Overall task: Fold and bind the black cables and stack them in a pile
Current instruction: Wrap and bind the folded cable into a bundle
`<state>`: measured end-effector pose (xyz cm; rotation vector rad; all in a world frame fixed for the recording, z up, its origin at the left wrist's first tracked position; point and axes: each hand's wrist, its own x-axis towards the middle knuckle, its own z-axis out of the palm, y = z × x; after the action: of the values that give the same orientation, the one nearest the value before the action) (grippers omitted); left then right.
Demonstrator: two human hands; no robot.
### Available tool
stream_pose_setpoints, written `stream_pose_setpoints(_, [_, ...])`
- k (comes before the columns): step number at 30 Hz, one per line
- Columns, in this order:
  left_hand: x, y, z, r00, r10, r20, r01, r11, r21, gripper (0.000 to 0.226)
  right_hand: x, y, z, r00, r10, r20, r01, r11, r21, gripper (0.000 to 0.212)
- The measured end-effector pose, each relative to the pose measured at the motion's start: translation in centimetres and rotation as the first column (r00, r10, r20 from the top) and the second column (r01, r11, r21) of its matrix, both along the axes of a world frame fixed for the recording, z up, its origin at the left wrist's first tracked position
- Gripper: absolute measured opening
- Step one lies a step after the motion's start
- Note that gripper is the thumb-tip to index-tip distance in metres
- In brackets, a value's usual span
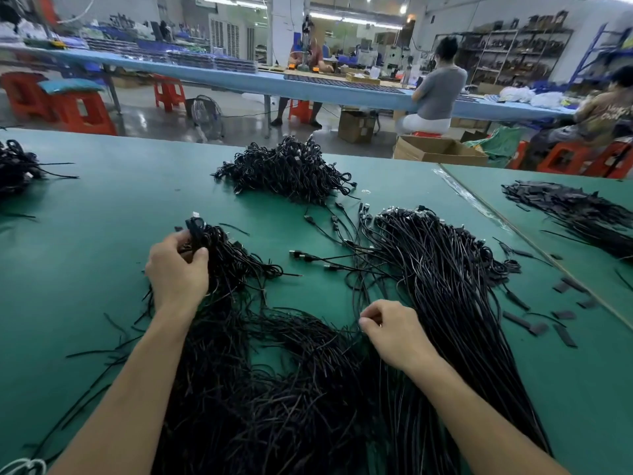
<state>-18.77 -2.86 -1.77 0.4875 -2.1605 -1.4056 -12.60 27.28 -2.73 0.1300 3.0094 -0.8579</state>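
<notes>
One wide-angle camera, worn on the person's head, faces forward and tilts down over the flat green worktable (85, 234), close above the left hand (178, 269) and right hand (394, 334); the distant long blue bench (222, 77) curves across the top.

Green table (85, 234) bears black cables (445, 269), a bound pile (287, 169), ties (565, 335).

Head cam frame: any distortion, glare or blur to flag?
Head view: fisheye bends the edges of the green table and the long blue bench; ceiling lamps clip to white, with glare on the grey floor; light is soft, shadows faint; left hand, right hand and heaped black cables are sharp, background slightly soft.
</notes>
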Motion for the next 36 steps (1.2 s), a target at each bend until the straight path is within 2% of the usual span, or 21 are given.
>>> stream_pose_setpoints(3, [0.1,0.9,-0.3,0.994,-0.066,0.084,0.076,0.990,-0.123,0.050,-0.9,-1.5,-0.6,0.999,-0.051,0.006,0.049,0.987,0.153,0.028])
stream_pose_setpoints(6, [0.8,1.7,-0.1,0.986,-0.067,0.155,0.098,0.973,-0.207,0.063,-1.3,-2.4,-1.1,0.995,-0.103,-0.004,0.100,0.959,0.266,0.026])
stream_pose_setpoints(10, [2.0,2.6,0.2,0.996,0.013,0.083,0.013,0.953,-0.301,0.066,-2.1,-2.9,-1.1,0.993,-0.112,0.030,0.095,0.933,0.348,0.013])
stream_pose_setpoints(12, [2.5,3.1,0.3,0.999,0.037,0.013,-0.029,0.925,-0.379,0.059,-2.5,-2.7,-0.8,0.989,-0.142,0.030,0.128,0.953,0.276,0.012])
stream_pose_setpoints(14, [2.8,3.7,0.7,0.998,-0.041,-0.053,0.017,0.922,-0.386,0.045,-2.8,-2.4,0.0,0.987,-0.160,0.007,0.158,0.978,0.133,0.017])
stream_pose_setpoints(16, [3.3,4.9,1.2,0.967,-0.242,-0.082,0.197,0.911,-0.363,0.031,-2.8,-2.0,1.2,0.984,-0.175,-0.017,0.172,0.979,-0.105,0.017])
stream_pose_setpoints(17, [3.6,5.5,1.4,0.929,-0.363,-0.075,0.316,0.881,-0.353,0.030,-2.7,-1.9,1.9,0.982,-0.188,-0.014,0.179,0.951,-0.251,0.017])
stream_pose_setpoints(19, [4.5,6.8,1.8,0.806,-0.592,-0.020,0.555,0.767,-0.322,0.038,-2.0,-1.8,3.1,0.982,-0.187,0.014,0.169,0.855,-0.490,0.018])
stream_pose_setpoints(20, [4.8,7.5,1.7,0.737,-0.676,0.012,0.645,0.698,-0.312,0.043,-1.5,-1.7,3.6,0.986,-0.167,0.011,0.146,0.826,-0.544,0.018])
stream_pose_setpoints(24, [5.6,9.9,1.1,0.580,-0.810,0.086,0.779,0.520,-0.352,0.052,1.2,-1.9,5.5,0.991,0.006,-0.134,-0.067,0.886,-0.459,0.019])
stream_pose_setpoints(26, [5.8,10.8,0.9,0.525,-0.849,0.056,0.809,0.478,-0.343,0.046,3.2,-2.9,6.9,0.962,0.187,-0.201,-0.263,0.834,-0.486,0.021])
stream_pose_setpoints(28, [5.7,10.9,0.7,0.509,-0.860,0.044,0.810,0.461,-0.363,0.035,5.1,-4.4,8.6,0.888,0.396,-0.234,-0.460,0.760,-0.459,0.021])
stream_pose_setpoints(29, [5.6,10.8,0.6,0.537,-0.843,0.024,0.789,0.492,-0.369,0.029,5.7,-5.0,9.2,0.859,0.454,-0.237,-0.512,0.745,-0.427,0.021])
stream_pose_setpoints(31, [5.2,10.1,0.8,0.658,-0.751,-0.062,0.699,0.639,-0.322,0.012,6.3,-5.5,10.0,0.847,0.458,-0.269,-0.530,0.765,-0.365,0.024])
stream_pose_setpoints(34, [4.4,8.2,1.7,0.872,-0.457,-0.175,0.453,0.889,-0.064,0.034,5.8,-4.5,10.3,0.894,0.300,-0.333,-0.402,0.864,-0.302,0.029])
stream_pose_setpoints(36, [3.7,6.1,2.4,0.941,-0.215,-0.260,0.251,0.961,0.116,0.040,4.9,-2.9,9.8,0.925,0.150,-0.350,-0.255,0.926,-0.278,0.029])
